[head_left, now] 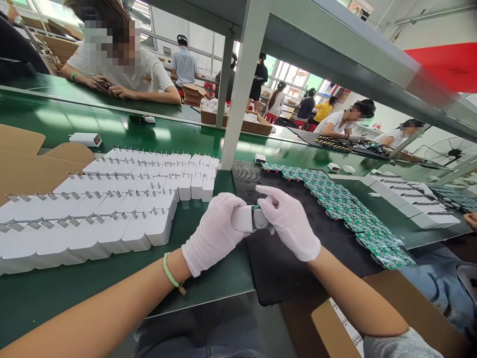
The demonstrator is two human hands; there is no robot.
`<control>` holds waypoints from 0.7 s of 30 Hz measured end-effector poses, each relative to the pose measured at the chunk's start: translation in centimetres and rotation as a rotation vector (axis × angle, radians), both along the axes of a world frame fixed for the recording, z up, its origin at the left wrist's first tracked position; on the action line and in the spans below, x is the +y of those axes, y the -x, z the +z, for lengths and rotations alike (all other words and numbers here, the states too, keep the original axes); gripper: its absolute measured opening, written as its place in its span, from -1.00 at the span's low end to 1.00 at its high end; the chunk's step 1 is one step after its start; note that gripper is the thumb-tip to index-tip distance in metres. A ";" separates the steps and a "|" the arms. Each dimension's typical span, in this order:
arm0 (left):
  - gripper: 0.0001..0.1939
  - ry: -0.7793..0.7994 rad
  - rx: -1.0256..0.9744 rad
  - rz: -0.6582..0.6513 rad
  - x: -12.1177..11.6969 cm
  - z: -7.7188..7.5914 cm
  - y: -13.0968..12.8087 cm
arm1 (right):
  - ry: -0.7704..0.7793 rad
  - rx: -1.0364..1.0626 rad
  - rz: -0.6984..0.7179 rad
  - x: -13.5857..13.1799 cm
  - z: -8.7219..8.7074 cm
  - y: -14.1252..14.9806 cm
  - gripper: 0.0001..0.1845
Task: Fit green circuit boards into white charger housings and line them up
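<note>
Charger (pixel 250 220): white, a circuit board showing at its end, held just above the black mat's edge.
Hands: your white-gloved left hand (pixel 214 233) and right hand (pixel 288 223) are together, clamped on it.
Mat (pixel 278 268): circuit boards (pixel 346 211) lie in rows beside your right hand.
Casings (pixel 112 199): white rows on the green bench (pixel 37 303).
Near box (pixel 387 318): open cardboard under your right forearm, contents hidden.
Far box (pixel 246 124): white bundles (pixel 219 107) heaped inside.

A charger housing (pixel 242 220) sits between the left hand (pixel 213 233) and right hand (pixel 290 223); rows of housings (pixel 108 199) lie on the bench (pixel 208 268) left of them, circuit boards (pixel 346 211) on a mat (pixel 283 263) to the right and ahead, a cardboard box (pixel 387 318) below the right forearm (pixel 357 293)
</note>
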State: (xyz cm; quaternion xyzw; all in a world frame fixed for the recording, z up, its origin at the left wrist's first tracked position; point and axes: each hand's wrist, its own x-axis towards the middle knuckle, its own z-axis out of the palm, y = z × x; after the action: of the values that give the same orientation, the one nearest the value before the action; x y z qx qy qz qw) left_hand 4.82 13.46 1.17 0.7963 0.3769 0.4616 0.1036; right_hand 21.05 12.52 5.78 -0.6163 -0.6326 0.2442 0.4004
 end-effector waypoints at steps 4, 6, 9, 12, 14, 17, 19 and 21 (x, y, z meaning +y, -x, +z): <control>-0.70 -0.009 -0.027 -0.008 -0.1 0.4 0.0 | -0.215 -0.081 -0.100 0.0 -0.2 0.6 -0.76; -0.69 -0.031 -0.044 0.003 -0.1 0.4 0.0 | -0.255 -0.072 -0.130 -0.1 -0.1 0.7 -0.77; -0.67 -0.066 -0.054 0.003 -0.3 0.4 -0.1 | -0.313 -0.076 -0.150 -0.4 -0.1 0.7 -0.73; -0.66 -0.120 -0.050 -0.009 -0.4 0.2 -0.1 | -0.411 -0.112 -0.172 -0.9 -0.2 0.7 -0.74; -0.65 -0.152 -0.044 -0.008 -0.5 0.1 -0.1 | -0.451 -0.118 -0.180 -1.1 -0.2 0.7 -0.75; -0.65 -0.182 -0.048 0.009 -0.6 0.1 -0.1 | -0.476 -0.101 -0.192 -1.3 -0.2 0.8 -0.76; -0.65 -0.190 -0.056 0.028 -0.6 0.2 -0.2 | -0.483 -0.085 -0.207 -1.3 -0.2 0.9 -0.76; -0.65 -0.190 -0.060 0.040 -0.7 0.3 -0.2 | -0.497 -0.097 -0.218 -1.3 -0.2 0.9 -0.76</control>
State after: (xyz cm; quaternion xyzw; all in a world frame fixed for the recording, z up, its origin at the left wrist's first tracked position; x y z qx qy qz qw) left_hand 5.05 12.75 1.43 0.7808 0.3439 0.5207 0.0296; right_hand 20.15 11.19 5.62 -0.5748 -0.6214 0.0071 0.5324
